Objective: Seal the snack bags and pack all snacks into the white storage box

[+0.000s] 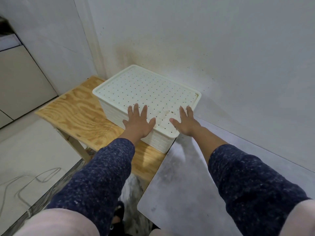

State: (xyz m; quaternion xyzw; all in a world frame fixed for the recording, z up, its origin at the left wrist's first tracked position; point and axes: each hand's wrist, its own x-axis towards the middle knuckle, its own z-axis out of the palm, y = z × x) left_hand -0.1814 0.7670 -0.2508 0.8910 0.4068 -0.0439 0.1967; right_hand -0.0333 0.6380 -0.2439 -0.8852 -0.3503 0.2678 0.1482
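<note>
The white storage box (119,113) stands on a wooden table, pushed into the corner by the wall. Its perforated lid (146,89) lies flat on top, covering the inside. My left hand (139,123) rests palm down, fingers spread, on the lid's near left edge. My right hand (185,122) lies flat in the same way on the near right corner. Neither hand grips anything. No snack bags are visible; whatever is inside the box is hidden by the lid.
The plywood table (75,114) stretches left of the box on slanted wooden legs. A grey counter surface (187,184) adjoins it on the right, along the white wall. A loose cable (30,181) lies on the tiled floor at the lower left.
</note>
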